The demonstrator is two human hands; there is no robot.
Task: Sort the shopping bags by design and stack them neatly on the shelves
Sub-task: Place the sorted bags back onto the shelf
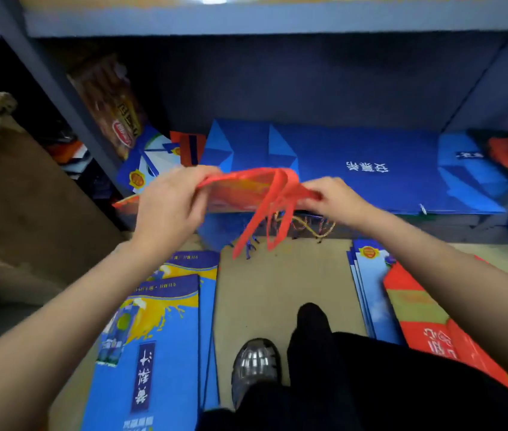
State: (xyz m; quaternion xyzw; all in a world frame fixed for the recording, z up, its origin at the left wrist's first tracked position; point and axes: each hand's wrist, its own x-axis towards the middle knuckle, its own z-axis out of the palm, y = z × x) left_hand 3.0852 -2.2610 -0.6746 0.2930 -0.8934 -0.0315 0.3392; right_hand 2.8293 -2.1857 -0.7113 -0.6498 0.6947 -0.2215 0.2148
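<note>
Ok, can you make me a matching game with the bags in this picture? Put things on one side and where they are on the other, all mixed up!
Things:
1. red bag
2. dark blue bags
3. blue and yellow splash bags
4. shiny shoe

Places:
A. flat on the floor, on the person's left side
B. held up between both hands
C. on the floor, in the middle
D. stacked on the low shelf

Pairs: 1-B, 2-D, 3-A, 4-C

Bare forearms, black trousers (371, 384), a shiny silver-black shoe (256, 365)
</note>
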